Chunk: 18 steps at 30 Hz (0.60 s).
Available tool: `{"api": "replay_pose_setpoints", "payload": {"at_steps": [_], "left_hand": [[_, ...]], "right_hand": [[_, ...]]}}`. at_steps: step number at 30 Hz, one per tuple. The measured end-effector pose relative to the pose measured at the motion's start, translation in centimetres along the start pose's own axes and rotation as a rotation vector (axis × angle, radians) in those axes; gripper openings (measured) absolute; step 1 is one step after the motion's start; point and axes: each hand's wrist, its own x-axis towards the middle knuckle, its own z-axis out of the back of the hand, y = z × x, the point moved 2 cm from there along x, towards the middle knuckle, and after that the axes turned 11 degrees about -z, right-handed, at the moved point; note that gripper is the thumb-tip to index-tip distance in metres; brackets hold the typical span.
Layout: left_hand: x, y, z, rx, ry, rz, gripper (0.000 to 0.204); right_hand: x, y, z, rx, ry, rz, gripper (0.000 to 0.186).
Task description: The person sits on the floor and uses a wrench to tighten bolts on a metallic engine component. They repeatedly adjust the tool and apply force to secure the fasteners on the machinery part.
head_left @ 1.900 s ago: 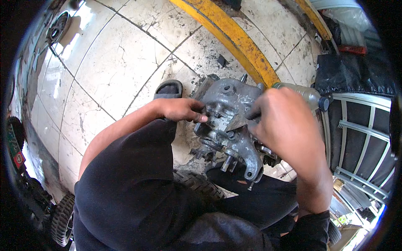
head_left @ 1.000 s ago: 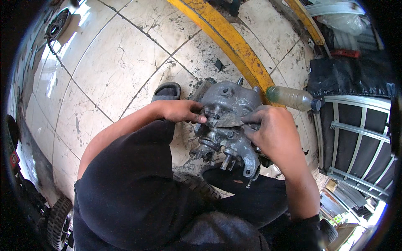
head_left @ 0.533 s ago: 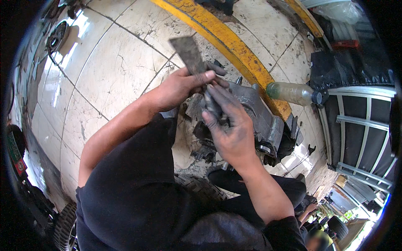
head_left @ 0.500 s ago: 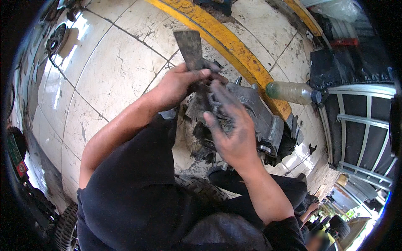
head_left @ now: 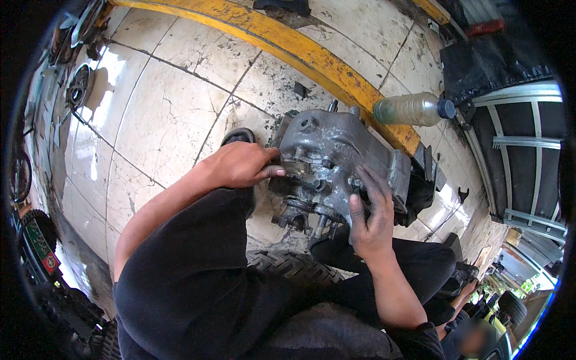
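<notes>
On the tiled floor [head_left: 162, 108], just past the person's dark-clothed legs [head_left: 192, 240], sits a grey, greasy metal casing [head_left: 336, 144]. Its near edge is hemmed in by the legs and a tyre [head_left: 294, 264], leaving little room on that side. The far right edge comes close to the end of a yellow beam [head_left: 288, 48], where a cloudy bottle [head_left: 414, 109] lies on its side, either over the beam or just beside it. Wider room opens to the left and far left, where bare tiles spread beyond a dark sandal [head_left: 240, 135]; a small black chip [head_left: 300, 90] lies between the casing and the beam. A narrower strip of floor runs on the right toward a metal frame [head_left: 528, 141].

The left hand [head_left: 240, 165] is at the casing's left edge, thumb pointing inward; its other fingers are hidden, so I cannot tell whether they grip anything. The right hand [head_left: 375, 225] is spread at the casing's right side, fingers straight and thumb apart; contact is hard to judge.

Half a second ago both hands met above the casing around a flat scraper. Now they are lower and well apart, and more of the casing's top shows between them.
</notes>
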Motion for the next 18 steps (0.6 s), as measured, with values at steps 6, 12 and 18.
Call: {"api": "replay_pose_setpoints", "payload": {"at_steps": [6,12,18], "left_hand": [[0.9,-1.1,0.1,0.145,0.038,0.029,0.057],[0.3,0.0,-0.8,0.265,-0.074,0.028,0.057],[1.2,-1.1,0.0,0.327,-0.082,-0.089,0.053]], "right_hand": [[-0.4,1.4,0.2,-0.018,-0.001,0.038,0.05],[-0.1,0.5,-0.4,0.032,-0.059,0.038,0.046],[-0.1,0.4,-0.3,0.105,-0.081,0.034,0.039]]}}
